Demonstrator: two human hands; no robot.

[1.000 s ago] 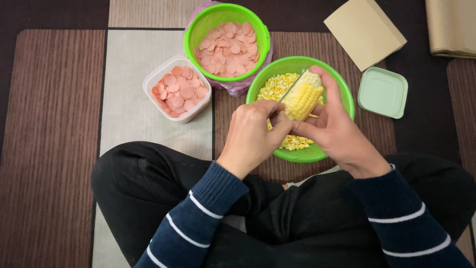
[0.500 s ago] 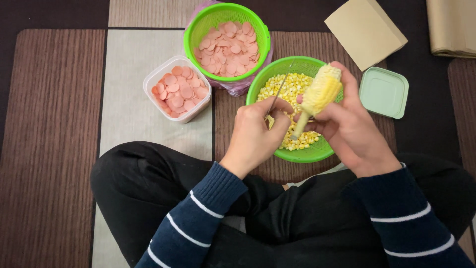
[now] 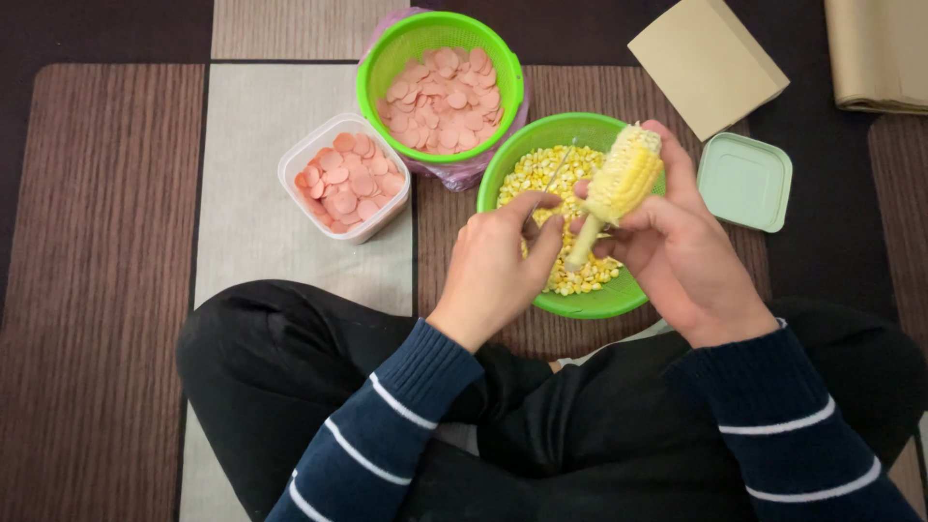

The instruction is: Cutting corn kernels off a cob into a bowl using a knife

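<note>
Gripping corn cob (image 3: 623,181), right hand (image 3: 677,256) fingers; left hand (image 3: 498,261) seemingly pinching knife (image 3: 553,179).

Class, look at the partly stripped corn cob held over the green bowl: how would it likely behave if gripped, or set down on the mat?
The corn cob looks stiff, since the right hand holds it tilted without any bend. Its round shape would probably let it roll on the mat. The stripped lower end may be damp and somewhat slippery, though that cannot be confirmed.

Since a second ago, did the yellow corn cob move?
Yes. The yellow corn cob swung up and right, toward the far-right rim of the green bowl of kernels.
</note>
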